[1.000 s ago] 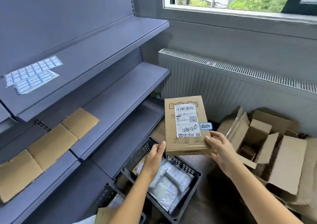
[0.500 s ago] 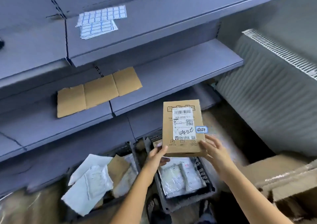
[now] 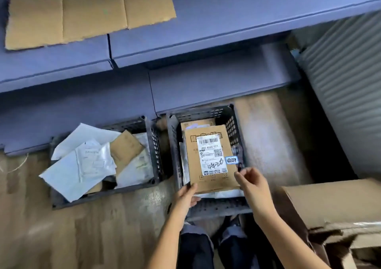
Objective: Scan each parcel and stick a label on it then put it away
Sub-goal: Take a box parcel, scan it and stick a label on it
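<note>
Evidently putting away: left grip (image 3: pixel 185 195) pinches the labelled parcel (image 3: pixel 192 161) over the lower-centre crate (image 3: pixel 216 207), right grip (image 3: pixel 252 181) loose; release next.

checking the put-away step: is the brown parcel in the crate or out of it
In: the brown parcel lies label-up within the right crate's walls, on other packets; the left hand holds its corner.

The left hand (image 3: pixel 185 196) gripped the near left corner of the brown parcel (image 3: pixel 192 165), inside the dark crate (image 3: pixel 233 124). The right hand (image 3: pixel 253 184) was at its right edge, contact unclear.
</note>
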### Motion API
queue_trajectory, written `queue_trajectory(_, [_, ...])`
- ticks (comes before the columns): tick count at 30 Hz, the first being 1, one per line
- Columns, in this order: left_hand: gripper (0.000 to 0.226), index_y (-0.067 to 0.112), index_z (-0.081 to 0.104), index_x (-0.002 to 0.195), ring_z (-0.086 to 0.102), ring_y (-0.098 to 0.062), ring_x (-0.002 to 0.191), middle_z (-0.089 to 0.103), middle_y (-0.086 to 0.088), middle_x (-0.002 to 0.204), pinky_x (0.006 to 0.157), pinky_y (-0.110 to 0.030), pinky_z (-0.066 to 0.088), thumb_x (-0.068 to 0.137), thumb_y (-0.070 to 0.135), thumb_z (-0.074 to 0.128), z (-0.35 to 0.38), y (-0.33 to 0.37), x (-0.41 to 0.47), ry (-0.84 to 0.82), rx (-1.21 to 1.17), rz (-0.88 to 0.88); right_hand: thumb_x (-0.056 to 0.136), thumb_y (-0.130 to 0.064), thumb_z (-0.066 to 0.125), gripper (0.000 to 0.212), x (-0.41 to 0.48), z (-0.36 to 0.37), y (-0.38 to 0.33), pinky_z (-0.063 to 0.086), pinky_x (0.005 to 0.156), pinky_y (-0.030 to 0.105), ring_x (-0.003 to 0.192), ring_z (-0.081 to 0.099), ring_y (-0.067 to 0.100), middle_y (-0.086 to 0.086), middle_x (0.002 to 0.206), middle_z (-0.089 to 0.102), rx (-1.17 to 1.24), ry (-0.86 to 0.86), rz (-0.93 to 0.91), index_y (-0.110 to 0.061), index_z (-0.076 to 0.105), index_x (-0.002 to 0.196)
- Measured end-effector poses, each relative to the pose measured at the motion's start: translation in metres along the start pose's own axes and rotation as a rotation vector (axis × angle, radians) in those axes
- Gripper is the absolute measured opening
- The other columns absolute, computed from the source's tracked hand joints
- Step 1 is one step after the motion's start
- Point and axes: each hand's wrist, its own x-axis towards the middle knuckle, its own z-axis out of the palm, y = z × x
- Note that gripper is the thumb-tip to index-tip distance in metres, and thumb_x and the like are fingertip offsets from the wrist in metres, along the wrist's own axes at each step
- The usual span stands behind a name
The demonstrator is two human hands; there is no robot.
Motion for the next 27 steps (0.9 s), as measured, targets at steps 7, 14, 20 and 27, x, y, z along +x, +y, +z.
queue_trajectory(7, [0.051, 0.003, 0.037, 0.141, 0.065, -0.008, 0.067, 0.061, -0.008, 0.114, 0.066, -0.014, 0.052, 0.095, 0.019, 0.054, -0.012, -0.116, 0.095, 0.069, -0.014, -0.107, 0.088, 0.001, 0.058, 0.028, 0.043, 0.044, 0.125, 0.035, 0.064, 0.025, 0.063, 0.041, 0.011, 0.002, 0.067, 0.047, -0.034, -0.097, 0.182, -0.014, 0.044, 0.069])
queue_trajectory(14, [0.048, 0.003, 0.025, 0.146, 0.054, -0.030, 0.114, 0.047, -0.011, 0.137, 0.074, -0.013, 0.049, 0.101, 0.010, 0.039, 0.001, -0.176, 0.133, 0.147, -0.046, -0.135, 0.087, -0.008, 0.061, 0.026, 0.064, 0.068, 0.198, 0.037, 0.071, 0.032, 0.068, 0.045, 0.016, -0.002, 0.066, 0.050, -0.139, -0.096, 0.263, -0.018, 0.046, 0.068])
queue_trajectory(20, [0.046, 0.013, 0.034, 0.144, 0.053, -0.024, 0.121, 0.047, -0.005, 0.141, 0.105, -0.032, 0.039, 0.099, 0.004, 0.037, 0.009, -0.184, 0.138, 0.261, 0.085, -0.154, 0.086, -0.007, 0.061, 0.023, 0.059, 0.082, 0.206, 0.037, 0.069, 0.029, 0.069, 0.044, 0.017, 0.000, 0.067, 0.049, -0.146, -0.126, 0.280, -0.015, 0.046, 0.070])
queue_trajectory(27, [0.049, 0.008, 0.039, 0.140, 0.047, -0.028, 0.125, 0.048, -0.011, 0.140, 0.101, -0.032, 0.038, 0.092, -0.002, 0.033, 0.023, -0.159, 0.137, 0.273, 0.252, -0.234, 0.086, -0.007, 0.060, 0.021, 0.054, 0.076, 0.191, 0.037, 0.069, 0.027, 0.067, 0.045, 0.015, -0.001, 0.066, 0.050, -0.157, -0.133, 0.276, -0.015, 0.047, 0.070])
